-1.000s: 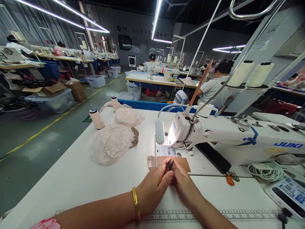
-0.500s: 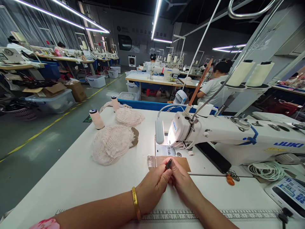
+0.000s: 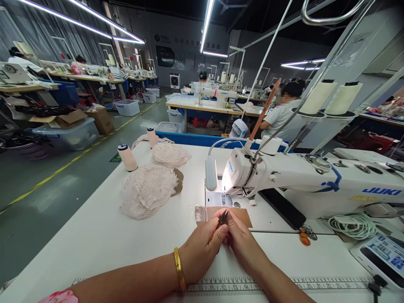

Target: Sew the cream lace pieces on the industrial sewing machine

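My left hand [image 3: 204, 246], with a gold bangle at its wrist, meets my right hand [image 3: 242, 240] in front of the sewing machine [image 3: 240, 170]. Dark pointed snips [image 3: 224, 216] stick up between them, blades slightly apart. Fingers of both hands are wrapped round the handle area, which is mostly hidden. A brown cardboard strip [image 3: 243, 215] lies flat just beyond the fingertips. Left of the machine are two piles of cream lace, a larger one [image 3: 147, 191] and a smaller one [image 3: 170, 154].
Two thread cones, one nearer [image 3: 127, 158] and one farther [image 3: 152, 138], stand behind the lace. A black phone [image 3: 283, 209] lies under the machine arm. A ruler strip [image 3: 328, 284] runs along the front edge. A person [image 3: 285, 111] sits beyond the machine.
The snips' blades have spread a little, from closed together to slightly apart. Both hands stay in the same place.
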Tool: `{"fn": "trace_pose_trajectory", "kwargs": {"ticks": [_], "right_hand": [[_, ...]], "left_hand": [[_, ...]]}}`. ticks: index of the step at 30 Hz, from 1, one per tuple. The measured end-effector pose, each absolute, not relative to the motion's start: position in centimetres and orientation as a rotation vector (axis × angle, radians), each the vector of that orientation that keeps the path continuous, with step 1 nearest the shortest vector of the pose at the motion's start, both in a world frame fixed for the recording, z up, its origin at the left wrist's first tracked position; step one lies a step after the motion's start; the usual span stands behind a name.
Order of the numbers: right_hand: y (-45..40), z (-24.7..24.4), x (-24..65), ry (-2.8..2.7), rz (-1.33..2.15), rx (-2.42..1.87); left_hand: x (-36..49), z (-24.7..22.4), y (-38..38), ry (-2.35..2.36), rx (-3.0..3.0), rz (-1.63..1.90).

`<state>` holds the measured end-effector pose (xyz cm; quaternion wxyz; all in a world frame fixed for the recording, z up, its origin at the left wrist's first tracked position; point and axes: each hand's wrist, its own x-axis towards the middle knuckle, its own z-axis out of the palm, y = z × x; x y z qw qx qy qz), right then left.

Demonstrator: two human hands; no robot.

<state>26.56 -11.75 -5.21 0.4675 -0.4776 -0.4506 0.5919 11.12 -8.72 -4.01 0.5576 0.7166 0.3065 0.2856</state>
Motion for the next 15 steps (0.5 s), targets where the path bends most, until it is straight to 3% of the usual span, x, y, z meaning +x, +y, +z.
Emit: {"fn": "trace_pose_trajectory", "kwargs": {"ticks": [15], "right_hand": [[-11.77, -5.2, 26.74, -1.129, 1.487, -1.141]], "left_hand": [[10.83, -4.09, -8.52, 0.722, 1.706, 0.672]]}}
